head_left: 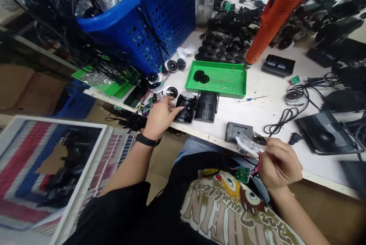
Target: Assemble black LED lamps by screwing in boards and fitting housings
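My left hand (160, 116) reaches across the white table's edge (200, 132), its fingers spread on a black round speaker housing (185, 107). A second black housing (206, 106) lies right beside it. Near my lap, my right hand (278, 163) is closed on a small speaker unit (251, 142) with a clear rim; red and black wires run from it down to a little green circuit board (242, 173). A grey square plate (238, 130) lies on the table just behind that unit.
A green tray (225, 81) of small screws sits mid-table, with an orange electric screwdriver (278, 10) hanging above it. A blue basket (148, 20) full of cables stands at left. Black discs (220, 48), cables and black housings (326, 132) crowd the right and back.
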`<state>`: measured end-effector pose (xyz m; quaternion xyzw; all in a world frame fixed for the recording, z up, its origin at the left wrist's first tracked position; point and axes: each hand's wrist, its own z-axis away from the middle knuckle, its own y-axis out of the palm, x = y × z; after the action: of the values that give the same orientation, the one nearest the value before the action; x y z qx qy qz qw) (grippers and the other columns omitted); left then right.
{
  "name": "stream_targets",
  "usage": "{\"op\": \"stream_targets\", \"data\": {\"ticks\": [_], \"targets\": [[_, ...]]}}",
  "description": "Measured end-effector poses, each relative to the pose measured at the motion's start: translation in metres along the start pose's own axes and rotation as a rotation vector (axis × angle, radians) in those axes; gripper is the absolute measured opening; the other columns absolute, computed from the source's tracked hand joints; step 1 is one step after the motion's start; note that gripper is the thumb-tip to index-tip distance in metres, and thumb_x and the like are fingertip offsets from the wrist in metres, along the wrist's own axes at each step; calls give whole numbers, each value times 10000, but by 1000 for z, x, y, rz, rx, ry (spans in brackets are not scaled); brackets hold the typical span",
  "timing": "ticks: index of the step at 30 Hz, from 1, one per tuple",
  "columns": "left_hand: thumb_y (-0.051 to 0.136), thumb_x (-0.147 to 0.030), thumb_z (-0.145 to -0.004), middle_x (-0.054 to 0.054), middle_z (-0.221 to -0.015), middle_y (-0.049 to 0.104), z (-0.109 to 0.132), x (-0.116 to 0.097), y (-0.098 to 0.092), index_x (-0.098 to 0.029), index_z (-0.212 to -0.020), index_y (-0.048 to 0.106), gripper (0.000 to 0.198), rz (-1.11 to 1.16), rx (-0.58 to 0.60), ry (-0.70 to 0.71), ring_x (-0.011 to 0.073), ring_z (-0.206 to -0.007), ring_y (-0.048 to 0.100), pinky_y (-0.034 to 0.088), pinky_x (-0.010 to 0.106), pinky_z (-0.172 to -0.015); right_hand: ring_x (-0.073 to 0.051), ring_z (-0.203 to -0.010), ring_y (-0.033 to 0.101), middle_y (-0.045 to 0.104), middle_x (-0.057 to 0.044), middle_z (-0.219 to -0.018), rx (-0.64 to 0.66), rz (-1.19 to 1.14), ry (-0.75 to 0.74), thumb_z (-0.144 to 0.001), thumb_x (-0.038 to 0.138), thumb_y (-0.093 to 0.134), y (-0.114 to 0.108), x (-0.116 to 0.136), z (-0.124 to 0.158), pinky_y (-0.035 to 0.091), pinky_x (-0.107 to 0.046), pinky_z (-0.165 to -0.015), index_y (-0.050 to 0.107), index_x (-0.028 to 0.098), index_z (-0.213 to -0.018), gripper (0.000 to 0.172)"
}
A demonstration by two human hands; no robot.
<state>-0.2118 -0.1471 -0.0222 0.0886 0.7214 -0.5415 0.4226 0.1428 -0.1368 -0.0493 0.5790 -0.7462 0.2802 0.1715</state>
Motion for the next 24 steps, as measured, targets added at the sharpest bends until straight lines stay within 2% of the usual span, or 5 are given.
{"op": "stream_targets", "data": {"ticks": [3,8,12,17,24], "targets": [[901,-173,-731,-26,-704,627,-2,19,3,-163,-1065,717,381,227,12,-89,189,-689,604,519,385,-880,-220,-757,722,749,-38,-872,-4,-114,153,-829,48,749,9,10,-7,593,-357,-609,763,273,-1018,294],[813,-329,-837,-42,-847,679,11,17,3,-225,-1049,706,260,608,-3,-127,196,-900,665,541,387,-972,-183,-778,706,743,-22,-855,4,-279,397,-857,107,772,17,16,-23,578,-313,-679,759,263,-933,174],[757,-346,-788,30,-913,748,28,-13,15,-196,-992,702,259,889,230,-257,297,-1017,715,604,445,-895,-176,-747,691,728,-17,-819,42,-323,530,-877,201,784,21,15,-34,574,-301,-653,743,246,-880,61],[665,-298,-718,162,-1061,774,60,-58,41,-108,-1021,718,362,1228,529,-577,304,-953,750,616,375,-717,-176,-757,688,739,-17,-833,98,-253,536,-881,241,795,18,15,-39,558,-312,-682,752,232,-875,44],[602,-401,-917,89,-1278,725,75,-83,63,-228,-1321,604,440,1217,518,-361,312,-1216,692,599,496,-1003,-179,-771,661,716,-19,-839,99,-283,494,-881,259,792,10,13,-50,534,-307,-664,744,244,-879,51]]}}
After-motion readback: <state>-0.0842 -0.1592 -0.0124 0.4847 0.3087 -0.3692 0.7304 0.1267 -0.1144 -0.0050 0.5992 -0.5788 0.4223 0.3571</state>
